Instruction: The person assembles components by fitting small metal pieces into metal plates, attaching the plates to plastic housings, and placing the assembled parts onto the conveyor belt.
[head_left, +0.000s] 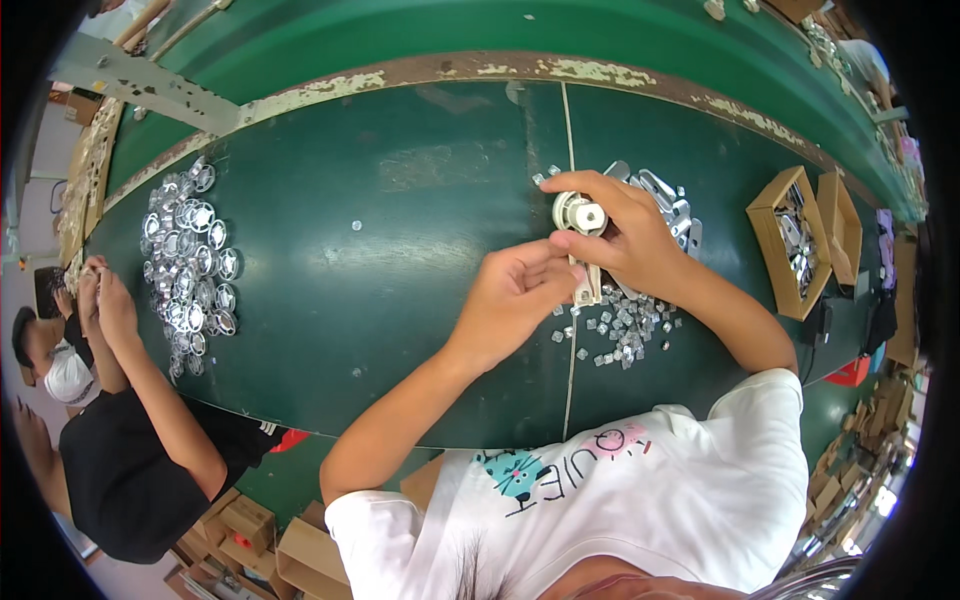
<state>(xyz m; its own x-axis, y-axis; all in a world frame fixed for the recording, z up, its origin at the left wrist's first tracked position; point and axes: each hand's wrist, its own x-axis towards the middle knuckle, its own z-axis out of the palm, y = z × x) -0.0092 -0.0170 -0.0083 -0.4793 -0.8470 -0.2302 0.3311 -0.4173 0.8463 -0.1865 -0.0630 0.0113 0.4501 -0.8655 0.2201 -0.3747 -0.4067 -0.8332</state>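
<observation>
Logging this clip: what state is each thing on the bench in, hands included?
Cream part: held, round end away from the wearer
Right hand: closed around the part's round end
Left hand: fingers curled at its narrow end, grip unclear
Small clear pieces: loose, scattered
Grey oval pieces: loose, partly hidden
Clear round pieces: loosely heaped
Cardboard box: open, holding parts
Second cardboard box: open
</observation>
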